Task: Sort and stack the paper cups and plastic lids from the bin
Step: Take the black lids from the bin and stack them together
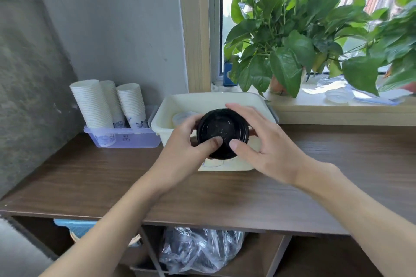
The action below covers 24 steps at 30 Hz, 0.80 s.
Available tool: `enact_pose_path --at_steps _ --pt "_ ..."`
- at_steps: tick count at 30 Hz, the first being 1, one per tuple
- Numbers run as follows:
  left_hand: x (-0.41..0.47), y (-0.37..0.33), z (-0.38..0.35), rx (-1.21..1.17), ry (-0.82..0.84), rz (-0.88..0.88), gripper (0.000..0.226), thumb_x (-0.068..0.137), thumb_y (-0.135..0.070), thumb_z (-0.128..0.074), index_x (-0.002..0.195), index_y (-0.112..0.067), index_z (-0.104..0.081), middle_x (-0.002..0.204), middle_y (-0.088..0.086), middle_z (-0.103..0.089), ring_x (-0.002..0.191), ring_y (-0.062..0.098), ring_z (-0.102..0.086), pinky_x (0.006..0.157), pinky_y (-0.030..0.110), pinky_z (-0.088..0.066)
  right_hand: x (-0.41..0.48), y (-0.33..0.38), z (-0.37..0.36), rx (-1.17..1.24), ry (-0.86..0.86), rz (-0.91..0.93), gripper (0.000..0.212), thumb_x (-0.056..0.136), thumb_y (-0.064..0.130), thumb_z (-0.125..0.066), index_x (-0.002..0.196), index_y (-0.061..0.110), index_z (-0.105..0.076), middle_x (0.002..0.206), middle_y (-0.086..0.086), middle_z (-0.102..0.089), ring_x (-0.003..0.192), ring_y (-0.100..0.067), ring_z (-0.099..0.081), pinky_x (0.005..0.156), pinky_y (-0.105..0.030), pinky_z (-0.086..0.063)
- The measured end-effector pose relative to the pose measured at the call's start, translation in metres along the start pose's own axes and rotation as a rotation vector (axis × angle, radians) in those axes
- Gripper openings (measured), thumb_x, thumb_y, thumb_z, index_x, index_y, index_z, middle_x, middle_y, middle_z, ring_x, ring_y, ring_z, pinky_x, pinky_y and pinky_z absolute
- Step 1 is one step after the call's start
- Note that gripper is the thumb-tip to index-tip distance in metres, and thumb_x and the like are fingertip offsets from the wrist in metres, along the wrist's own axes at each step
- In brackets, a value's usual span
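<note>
Right hand (267,141) round black lid (221,130), bin (213,95) half-hidden

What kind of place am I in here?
Likely an office pantry or drinks corner: paper cup stacks in a tray, a cream bin on a wooden counter, a potted plant on the windowsill.

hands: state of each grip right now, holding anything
Left hand: grip curled round the black lid, thumb on top.
Right hand: grip curled round the same black lid, thumb on top.
</note>
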<state>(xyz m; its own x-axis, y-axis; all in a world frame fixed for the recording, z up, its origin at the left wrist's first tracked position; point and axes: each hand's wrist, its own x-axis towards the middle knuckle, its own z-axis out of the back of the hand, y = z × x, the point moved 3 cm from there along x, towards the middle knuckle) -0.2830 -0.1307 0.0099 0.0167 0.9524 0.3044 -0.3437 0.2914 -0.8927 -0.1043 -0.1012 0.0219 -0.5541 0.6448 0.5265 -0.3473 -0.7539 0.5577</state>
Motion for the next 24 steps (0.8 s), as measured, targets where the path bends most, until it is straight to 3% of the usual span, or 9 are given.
enact_pose_path --at_steps 3,6,9,13,17,19,21,23,24 --pt "0.021 -0.018 0.010 -0.022 -0.015 0.001 0.037 0.092 -0.007 -0.068 0.127 -0.014 -0.057 0.109 0.005 -0.069 0.077 0.015 -0.072 0.069 0.030 -0.061 0.019 0.004 0.011 -0.042 0.051 -0.041 0.088 0.078 0.034 -0.077 0.149 0.026 -0.025 0.138 0.018 -0.038 0.124 0.016 -0.034 0.097 -0.002 -0.031" --pt "0.043 -0.027 0.015 -0.020 -0.004 0.020 0.035 0.091 -0.013 -0.070 0.124 -0.017 -0.058 0.108 0.006 -0.071 0.080 0.029 -0.073 0.075 0.043 -0.061 0.041 0.004 0.017 -0.099 0.036 -0.064 0.101 0.071 0.038 -0.081 0.149 0.031 -0.017 0.138 0.017 -0.035 0.122 0.018 -0.031 0.097 0.000 -0.026" --pt "0.065 -0.030 0.016 -0.011 0.013 0.032 0.034 0.087 -0.023 -0.071 0.119 -0.020 -0.060 0.107 0.003 -0.072 0.079 0.036 -0.073 0.084 0.052 -0.059 0.065 -0.002 0.020 -0.132 -0.014 -0.059 0.102 0.065 0.046 -0.078 0.147 0.034 -0.019 0.132 0.014 -0.037 0.116 -0.002 -0.045 0.099 -0.019 -0.040" --pt "0.091 -0.026 0.018 0.011 -0.003 0.063 0.030 0.091 -0.021 -0.068 0.119 -0.015 -0.060 0.110 0.003 -0.069 0.077 0.029 -0.075 0.084 0.050 -0.059 0.094 -0.020 0.019 -0.182 -0.029 -0.058 0.099 0.063 0.041 -0.084 0.144 0.028 -0.027 0.127 0.007 -0.042 0.109 -0.007 -0.050 0.095 -0.023 -0.045" --pt "0.111 -0.010 0.025 0.031 0.057 0.130 0.028 0.097 -0.023 -0.058 0.123 -0.011 -0.059 0.102 0.005 -0.072 0.080 0.026 -0.075 0.082 0.042 -0.061 0.115 -0.041 0.012 -0.163 -0.020 -0.131 0.083 0.060 0.042 -0.084 0.127 0.033 -0.037 0.119 0.009 -0.050 0.108 -0.008 -0.051 0.091 -0.025 -0.047" --pt "0.117 0.003 0.033 0.219 0.076 0.095 0.034 0.098 -0.034 -0.056 0.128 -0.018 -0.057 0.105 -0.004 -0.070 0.087 0.016 -0.072 0.084 0.036 -0.059 0.120 -0.057 0.006 -0.159 -0.002 -0.195 0.080 0.055 0.054 -0.078 0.121 0.039 -0.037 0.114 0.016 -0.054 0.108 -0.007 -0.054 0.090 -0.030 -0.049" --pt "0.123 0.019 0.047 0.503 0.053 0.020 0.038 0.097 -0.046 -0.053 0.131 -0.028 -0.055 0.113 -0.011 -0.065 0.103 0.007 -0.064 0.096 0.035 -0.051 0.123 -0.077 0.001 -0.221 0.037 -0.276 0.084 0.049 0.062 -0.073 0.122 0.041 -0.037 0.112 0.018 -0.057 0.105 -0.008 -0.058 0.090 -0.036 -0.050" --pt "0.127 0.031 0.059 0.700 0.041 -0.014 0.044 0.095 -0.055 -0.048 0.131 -0.031 -0.057 0.126 -0.010 -0.061 0.116 0.010 -0.057 0.107 0.045 -0.040 0.124 -0.095 -0.004 -0.305 0.105 -0.335 0.084 0.048 0.063 -0.073 0.122 0.040 -0.039 0.107 0.017 -0.061 0.099 -0.009 -0.061 0.087 -0.030 -0.051" --pt "0.128 0.036 0.065 0.749 0.056 -0.007 0.049 0.091 -0.060 -0.044 0.129 -0.033 -0.058 0.132 -0.010 -0.058 0.120 0.011 -0.056 0.109 0.048 -0.037 0.124 -0.101 -0.008 -0.288 0.146 -0.349 0.081 0.051 0.059 -0.078 0.120 0.037 -0.041 0.104 0.017 -0.061 0.096 -0.006 -0.060 0.083 -0.020 -0.049"
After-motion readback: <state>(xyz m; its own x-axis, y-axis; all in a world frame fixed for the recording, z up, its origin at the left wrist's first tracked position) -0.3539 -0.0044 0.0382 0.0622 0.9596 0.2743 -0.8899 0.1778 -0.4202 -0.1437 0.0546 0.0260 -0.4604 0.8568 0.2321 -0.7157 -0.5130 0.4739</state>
